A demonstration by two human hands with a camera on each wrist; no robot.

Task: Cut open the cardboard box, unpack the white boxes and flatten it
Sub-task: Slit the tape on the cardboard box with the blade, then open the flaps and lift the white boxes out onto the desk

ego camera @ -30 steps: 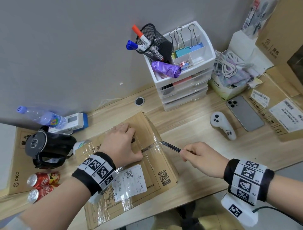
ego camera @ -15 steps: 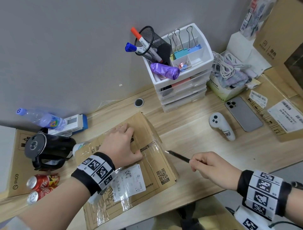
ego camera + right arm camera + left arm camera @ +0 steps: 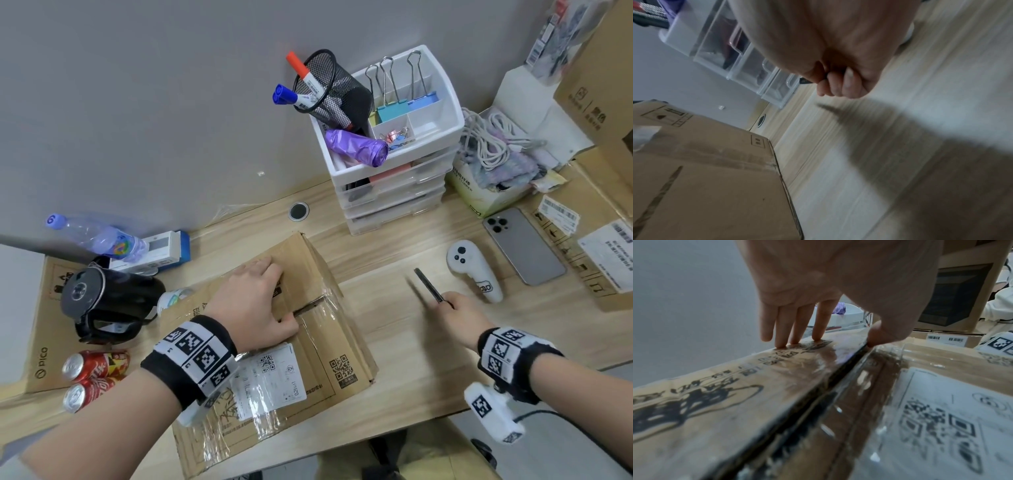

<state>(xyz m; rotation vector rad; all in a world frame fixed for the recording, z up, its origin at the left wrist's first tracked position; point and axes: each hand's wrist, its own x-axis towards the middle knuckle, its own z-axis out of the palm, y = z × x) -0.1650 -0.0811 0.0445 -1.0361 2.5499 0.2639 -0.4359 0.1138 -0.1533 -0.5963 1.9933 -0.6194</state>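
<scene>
Cardboard box [image 3: 274, 329] on desk [image 3: 394, 342], flaps shut, centre tape seam slit. Left hand [image 3: 253, 301] flat on top, fingers straight. Right hand [image 3: 455, 311] clamped on blade [image 3: 428, 285] — clear of box. Step judged: cutting done; next — park blade, lift flaps.

At upper centre we see a white drawer unit [image 3: 394, 171]; right of it a phone [image 3: 524, 246] and controller [image 3: 474, 270]; lower left, two cans [image 3: 92, 378].

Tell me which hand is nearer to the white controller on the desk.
Right. The right hand, gripping a dark blade, is just beside the white controller; the left hand rests on the cardboard box, farther away.
</scene>
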